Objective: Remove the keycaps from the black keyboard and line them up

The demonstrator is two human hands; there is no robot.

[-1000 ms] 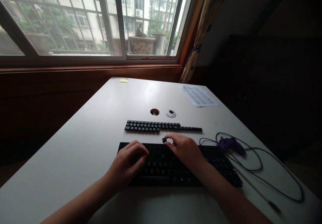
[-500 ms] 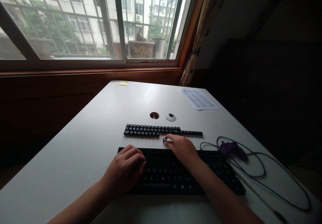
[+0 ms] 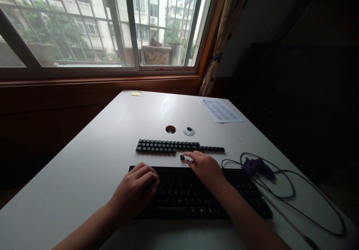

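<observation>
A black keyboard [image 3: 179, 212] lies along the near part of the desk, with keycaps missing from its upper rows. Over its left end rests my left hand [image 3: 140, 182], fingers curled down and tips hidden, so what they hold cannot be seen. My right hand [image 3: 203, 165] reaches across the keyboard's top edge. Its thumb and index finger are apart beside a single black keycap [image 3: 182, 157] on the desk. A small shiny thing shows at those fingers, too small to name. Just beyond are rows of removed keycaps [image 3: 157, 144], lined up side by side.
A black cable [image 3: 293, 182] loops at the right around a purple bundle [image 3: 259, 167]. Farther back are a cable hole [image 3: 171, 129], a round white cover [image 3: 189, 131], printed sheets [image 3: 221, 110] and a yellow sticky note [image 3: 136, 93]. The white desk [image 3: 70, 160] ends before a window.
My right thumb and index finger have parted from the keycap, which now sits on the desk just below the rows. My left hand stays on the keyboard. The view has shifted slightly.
</observation>
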